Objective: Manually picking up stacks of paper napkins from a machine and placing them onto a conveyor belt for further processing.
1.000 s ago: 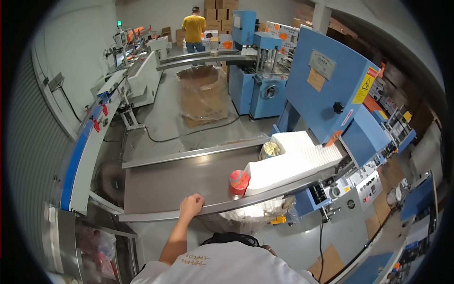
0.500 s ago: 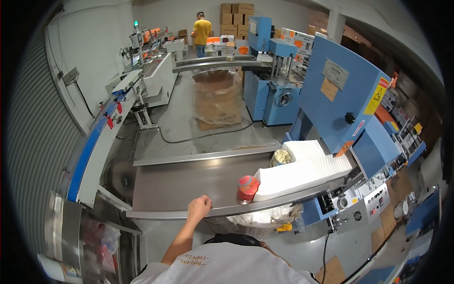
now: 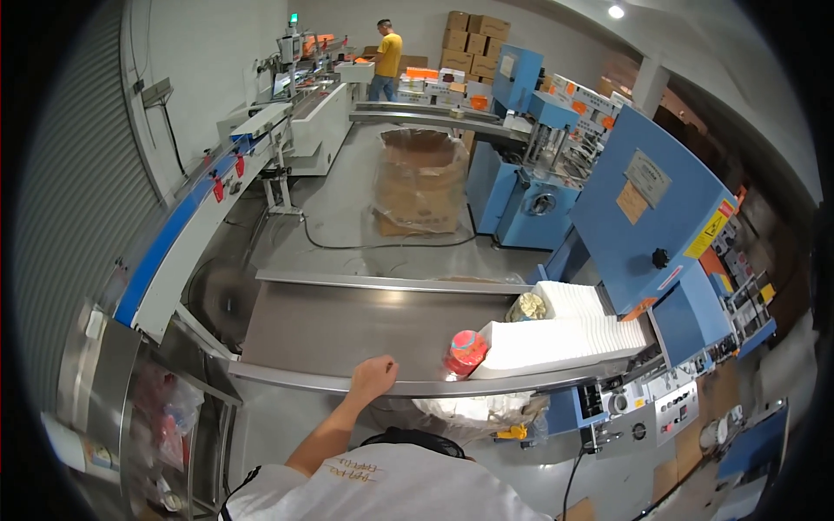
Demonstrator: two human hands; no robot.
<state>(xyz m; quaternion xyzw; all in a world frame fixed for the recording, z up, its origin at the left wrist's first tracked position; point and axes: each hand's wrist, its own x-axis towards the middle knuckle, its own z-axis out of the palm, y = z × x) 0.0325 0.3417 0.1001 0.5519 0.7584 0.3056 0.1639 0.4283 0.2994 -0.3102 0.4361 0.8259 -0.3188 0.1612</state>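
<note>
My left hand [image 3: 375, 377] is curled into a loose fist at the near rail of the metal trough [image 3: 347, 314]; nothing shows in its fingers. To its right stands a red, round-topped jar or can [image 3: 466, 352] with a clear-looking lower part. It touches the end of a long row of white stacked sheets [image 3: 556, 346]. Behind that row, a pale gold, crumpled-looking round piece [image 3: 528, 306] sits at the end of a second white stack [image 3: 569, 299]. My right hand is out of view.
A blue machine [image 3: 651, 208] rises over the trough's right end. A blue-edged conveyor [image 3: 187, 221] runs along the left. Beyond the trough are a plastic-lined carton [image 3: 420, 182] and a floor cable [image 3: 382, 247]. A person in yellow [image 3: 388, 56] stands far back.
The view has turned slightly, shifting the background right. My left hand stays closed at the near rail. The red container and white stacks keep their places in the trough.
</note>
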